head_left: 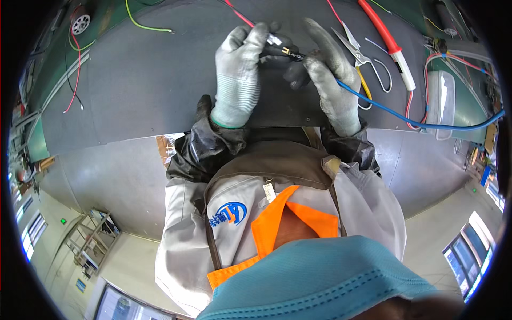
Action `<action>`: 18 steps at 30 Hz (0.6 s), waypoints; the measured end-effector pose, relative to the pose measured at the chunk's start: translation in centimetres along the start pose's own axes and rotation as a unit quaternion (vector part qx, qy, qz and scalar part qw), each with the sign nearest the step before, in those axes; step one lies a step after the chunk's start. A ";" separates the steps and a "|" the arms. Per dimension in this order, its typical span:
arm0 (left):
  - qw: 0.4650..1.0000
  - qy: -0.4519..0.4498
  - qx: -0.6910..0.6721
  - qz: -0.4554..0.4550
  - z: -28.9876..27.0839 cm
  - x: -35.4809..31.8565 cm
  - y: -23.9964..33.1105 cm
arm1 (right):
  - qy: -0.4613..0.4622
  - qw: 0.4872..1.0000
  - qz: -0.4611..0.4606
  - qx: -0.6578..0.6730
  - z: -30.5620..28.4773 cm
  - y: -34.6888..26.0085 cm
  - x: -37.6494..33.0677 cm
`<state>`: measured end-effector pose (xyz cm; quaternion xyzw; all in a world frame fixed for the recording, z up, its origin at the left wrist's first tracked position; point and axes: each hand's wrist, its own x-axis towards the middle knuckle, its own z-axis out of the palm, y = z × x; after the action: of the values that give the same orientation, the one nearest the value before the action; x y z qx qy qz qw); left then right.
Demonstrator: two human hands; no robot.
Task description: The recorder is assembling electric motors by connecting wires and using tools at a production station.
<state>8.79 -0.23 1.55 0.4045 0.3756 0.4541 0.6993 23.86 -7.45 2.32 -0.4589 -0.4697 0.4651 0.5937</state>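
Note:
My left hand, in a grey knit glove with dark fingertips, pinches a small white connector at the end of a red wire. Between the two hands shows a small gold-coloured metal terminal, with a short black piece beside it. My right hand, gloved alike, has its thumb and fingertips closed at that black piece, while its index finger stretches forward. A blue wire runs out from under my right palm to the right edge. Whether it joins the black piece is hidden by the fingers.
Right of my right hand lie scissors with partly yellow handles, and a red and white pen-shaped tool with a red cord. A clear plastic box is farther right. Yellow-green wire and a spool are at the left on the dark worktable.

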 end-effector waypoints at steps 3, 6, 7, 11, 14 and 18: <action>1.000 0.011 -0.004 -0.003 0.0 -0.2 0.0 | 0.009 1.000 -0.025 -0.010 0.3 1.1 0.0; 1.000 0.015 -0.017 -0.001 -0.2 -0.5 -0.1 | 0.034 0.999 -0.035 0.003 1.0 1.4 0.0; 1.000 0.012 -0.023 -0.001 -0.2 -0.6 -0.3 | 0.032 0.998 -0.043 -0.031 0.9 1.5 0.0; 0.998 0.027 -0.055 -0.014 0.4 -1.0 -0.7 | 0.059 0.959 -0.148 -0.236 1.5 1.1 -0.2; 0.999 0.034 -0.022 0.011 0.9 -1.3 -1.3 | 0.080 0.963 -0.161 -0.202 1.7 1.7 -0.4; 0.986 -0.070 -0.149 0.003 0.0 -0.9 -2.2 | 0.095 0.989 -0.078 -0.080 1.3 2.6 -0.2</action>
<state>9.24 -1.64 -0.30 0.3281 0.2524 0.4775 0.7750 22.23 -7.17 -0.09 -0.5087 -0.4811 0.3329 0.6316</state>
